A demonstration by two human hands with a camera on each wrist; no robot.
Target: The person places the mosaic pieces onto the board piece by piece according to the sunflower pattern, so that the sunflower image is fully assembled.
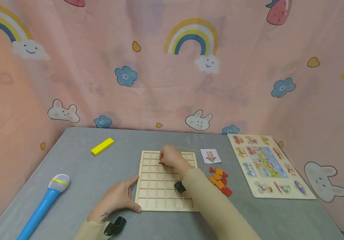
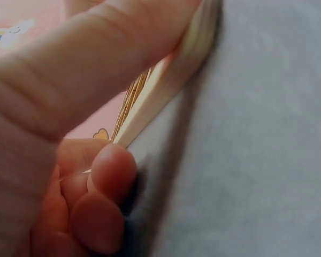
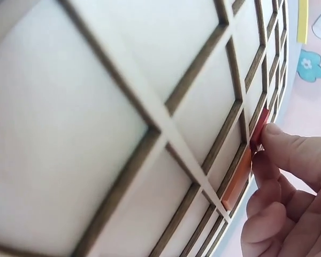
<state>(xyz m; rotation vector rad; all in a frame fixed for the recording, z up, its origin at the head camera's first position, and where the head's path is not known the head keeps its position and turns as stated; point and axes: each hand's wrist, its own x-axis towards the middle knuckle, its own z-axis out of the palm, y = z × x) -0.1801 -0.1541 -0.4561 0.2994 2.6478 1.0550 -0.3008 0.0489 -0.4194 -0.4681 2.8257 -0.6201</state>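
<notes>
A wooden grid board (image 1: 154, 193) lies on the table with raised lines dividing it into square cells. My left hand (image 1: 119, 196) holds the board's near left corner, thumb at the front edge and index finger along the left side. In the left wrist view its other fingers (image 2: 99, 222) are curled beside the board's edge. My right hand (image 1: 172, 156) reaches over the far part of the board and pinches a small red piece (image 3: 261, 124) at a cell. Right beside that piece, an orange piece (image 3: 237, 184) sits in the grid.
Several loose orange and red pieces (image 1: 220, 184) lie right of the board, below a small picture card (image 1: 210, 156). Farther right is a picture puzzle board (image 1: 244, 160). A yellow block (image 1: 102, 146) and a blue toy microphone (image 1: 41, 206) lie on the left.
</notes>
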